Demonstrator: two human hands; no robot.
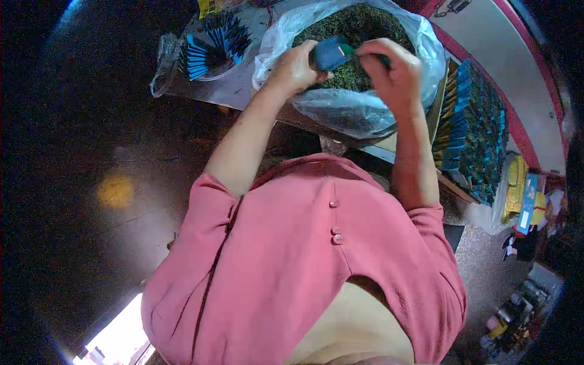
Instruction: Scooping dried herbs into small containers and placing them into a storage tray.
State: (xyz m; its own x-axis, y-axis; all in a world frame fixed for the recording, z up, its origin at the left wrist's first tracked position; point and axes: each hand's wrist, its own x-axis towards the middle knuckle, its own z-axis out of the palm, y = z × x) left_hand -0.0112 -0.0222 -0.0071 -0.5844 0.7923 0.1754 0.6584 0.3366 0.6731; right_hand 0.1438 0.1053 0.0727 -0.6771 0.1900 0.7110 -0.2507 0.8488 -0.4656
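My left hand (pixel 294 68) grips a small dark-blue packet (pixel 329 54), tilted over an open clear plastic bag (pixel 346 112). Loose dried green herb-like material (pixel 349 23) fills the bag. A dark green piece (pixel 347 49) shows at the packet's right end; whether it belongs to the packet is unclear. My right hand (pixel 397 68) is bent beside that piece, fingertips at its tip. Blur hides whether the fingers pinch it.
Blue packets (pixel 198 59) stand fanned on the table at left. Several rows of blue-and-gold packets (pixel 470 132) fill a tray at right. Beyond it are yellow packs (pixel 515 187), a blue box (pixel 528 203), a red-edged white panel (pixel 506 59) and a container of small items (pixel 515 315).
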